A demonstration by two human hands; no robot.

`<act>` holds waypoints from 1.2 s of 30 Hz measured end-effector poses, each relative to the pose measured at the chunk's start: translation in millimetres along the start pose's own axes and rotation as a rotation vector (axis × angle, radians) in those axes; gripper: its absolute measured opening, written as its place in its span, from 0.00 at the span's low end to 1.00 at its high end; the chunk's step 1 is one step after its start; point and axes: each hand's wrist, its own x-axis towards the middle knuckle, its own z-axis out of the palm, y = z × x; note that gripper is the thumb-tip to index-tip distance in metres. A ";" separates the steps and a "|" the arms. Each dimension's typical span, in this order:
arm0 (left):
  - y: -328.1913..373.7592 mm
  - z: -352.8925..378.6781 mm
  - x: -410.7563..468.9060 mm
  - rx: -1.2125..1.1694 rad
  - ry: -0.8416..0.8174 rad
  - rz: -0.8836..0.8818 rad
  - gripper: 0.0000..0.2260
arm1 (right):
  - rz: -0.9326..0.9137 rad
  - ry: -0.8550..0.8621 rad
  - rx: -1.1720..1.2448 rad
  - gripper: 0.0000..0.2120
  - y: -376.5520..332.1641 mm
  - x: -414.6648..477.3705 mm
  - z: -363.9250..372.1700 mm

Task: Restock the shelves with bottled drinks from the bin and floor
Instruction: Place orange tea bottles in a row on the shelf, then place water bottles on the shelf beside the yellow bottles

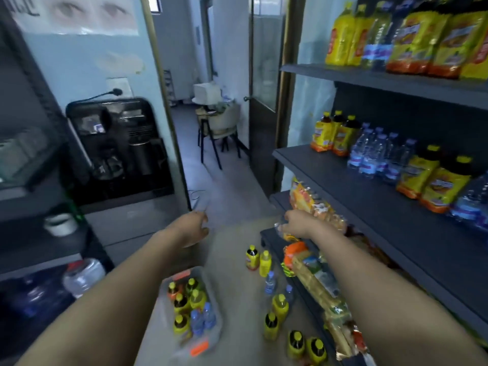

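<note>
Bottled drinks (184,305) stand upright in a clear plastic bin (216,328) on the floor (232,247), low in the view between the person's two forearms. The bin holds yellow-capped bottles, some dark and some yellow, and a few blue-capped water bottles packed together at its near right corner. Just to the right of the bin, loose bottles (280,307) of the same kinds stand in a ragged line on the floor along the foot of the shelves (369,186).

The middle shelf carries yellow-labelled bottles (433,180) with a cluster of water bottles (375,154) among them. The top shelf (396,77) holds larger yellow bottles. Bagged snacks (317,273) lie along the lowest shelf.

Both hands reach forward above the floor. The left hand (194,228) has its fingers turned away and blurred, so I cannot tell how open it is or whether it holds anything. The right hand (293,224) is at the far end of the bagged snacks; whether it grips one I cannot tell.
</note>
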 end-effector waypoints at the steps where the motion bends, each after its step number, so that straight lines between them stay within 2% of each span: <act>1: -17.9 0.4 -3.9 -0.007 -0.002 -0.033 0.16 | -0.033 -0.012 -0.012 0.20 -19.6 10.1 7.4; 9: -151.3 12.2 -19.4 -0.070 -0.025 -0.223 0.20 | -0.259 -0.124 -0.038 0.24 -164.1 80.1 74.1; 12: -182.3 23.9 -24.2 -0.097 -0.045 -0.272 0.19 | -0.276 -0.167 -0.042 0.27 -198.9 94.4 99.0; 16: -215.8 44.5 -26.6 -0.148 -0.104 -0.351 0.18 | -0.308 -0.234 -0.020 0.25 -230.9 115.2 129.2; 23: -245.4 86.4 5.8 -0.211 -0.159 -0.424 0.16 | -0.336 -0.332 -0.018 0.23 -259.2 169.3 175.4; 31: -257.6 145.2 76.0 -0.274 -0.262 -0.558 0.17 | -0.416 -0.465 -0.073 0.12 -257.0 259.4 228.5; 36: -271.6 192.9 110.9 -0.311 -0.351 -0.599 0.18 | -0.354 -0.599 -0.082 0.06 -244.8 302.6 277.9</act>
